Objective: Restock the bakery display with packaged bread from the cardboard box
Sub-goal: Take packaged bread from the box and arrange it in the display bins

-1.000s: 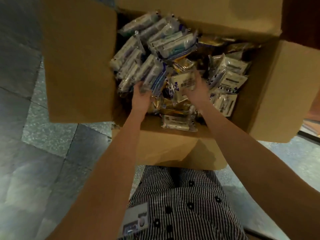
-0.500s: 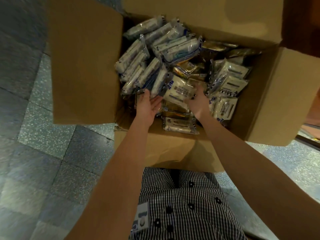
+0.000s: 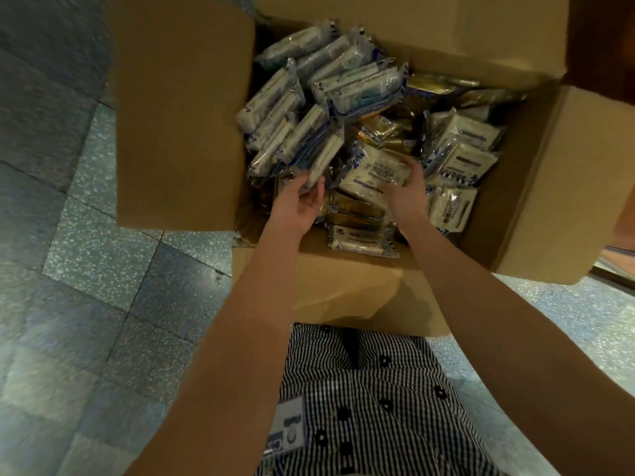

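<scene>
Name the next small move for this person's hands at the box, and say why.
Probably lift the white packet clear of the cardboard box: the right hand curls over its edge, it lies atop the pile, and the left hand is close beside to steady it.

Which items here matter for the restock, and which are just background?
Job: cardboard box; flat white bread pack, held by right hand; upright white pack, its end held by left hand; gold-wrapped packs beneath.
Lying about: tiled floor; striped garment; badge clipped on it.
</scene>
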